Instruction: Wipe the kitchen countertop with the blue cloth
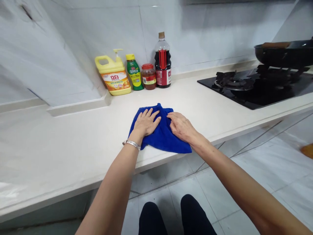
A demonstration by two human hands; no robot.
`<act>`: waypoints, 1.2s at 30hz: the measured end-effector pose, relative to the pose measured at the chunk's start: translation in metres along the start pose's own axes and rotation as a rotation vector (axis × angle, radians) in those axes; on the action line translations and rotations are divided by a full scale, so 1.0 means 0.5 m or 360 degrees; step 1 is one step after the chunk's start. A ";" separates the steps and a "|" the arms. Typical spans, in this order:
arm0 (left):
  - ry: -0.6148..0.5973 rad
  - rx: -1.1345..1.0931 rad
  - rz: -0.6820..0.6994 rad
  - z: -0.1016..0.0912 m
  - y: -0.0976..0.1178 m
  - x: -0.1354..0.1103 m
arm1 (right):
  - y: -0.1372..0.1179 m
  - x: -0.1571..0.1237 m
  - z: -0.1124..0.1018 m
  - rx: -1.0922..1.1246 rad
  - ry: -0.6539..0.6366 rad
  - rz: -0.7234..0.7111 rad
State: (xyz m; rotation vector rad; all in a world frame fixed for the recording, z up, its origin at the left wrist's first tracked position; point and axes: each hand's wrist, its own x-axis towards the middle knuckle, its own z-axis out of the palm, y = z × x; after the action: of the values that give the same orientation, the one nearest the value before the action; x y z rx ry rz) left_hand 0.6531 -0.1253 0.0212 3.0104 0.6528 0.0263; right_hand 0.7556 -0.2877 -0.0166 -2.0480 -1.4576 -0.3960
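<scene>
Right grip [181, 126] on blue cloth [158, 140], hold partly hidden

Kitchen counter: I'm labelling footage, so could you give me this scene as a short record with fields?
Left hand: flat on blue cloth
Right hand: on cloth's right side, fingers curled; grip unclear
Cloth: wrinkled, on counter
Behind cloth, left to right: yellow jug, green bottle, red-lidded jar, tall dark bottle
Right: black stove, pan on it
</scene>
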 end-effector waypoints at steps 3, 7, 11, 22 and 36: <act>0.0018 -0.0021 -0.0005 -0.001 -0.007 0.013 | -0.002 0.013 0.000 -0.0055 -0.0038 0.0062; 0.0015 -0.0034 -0.0039 -0.001 -0.010 0.019 | -0.003 0.024 -0.002 -0.0082 -0.0083 0.0106; 0.0010 -0.0024 -0.0061 0.001 -0.006 0.011 | -0.001 0.025 -0.002 -0.0092 -0.0045 0.0116; 0.0038 -0.0009 -0.0162 0.003 -0.012 -0.104 | 0.001 0.018 0.005 -0.0033 0.0006 0.0167; -0.0012 -0.0149 -0.0051 -0.009 -0.073 -0.214 | 0.002 -0.008 -0.012 0.0422 0.0156 0.0221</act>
State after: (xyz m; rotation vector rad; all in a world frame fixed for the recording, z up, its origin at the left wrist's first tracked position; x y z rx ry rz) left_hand 0.5405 -0.1362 0.0228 2.9088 0.6791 0.0428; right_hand 0.7560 -0.2946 -0.0142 -1.8759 -1.2302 -0.2296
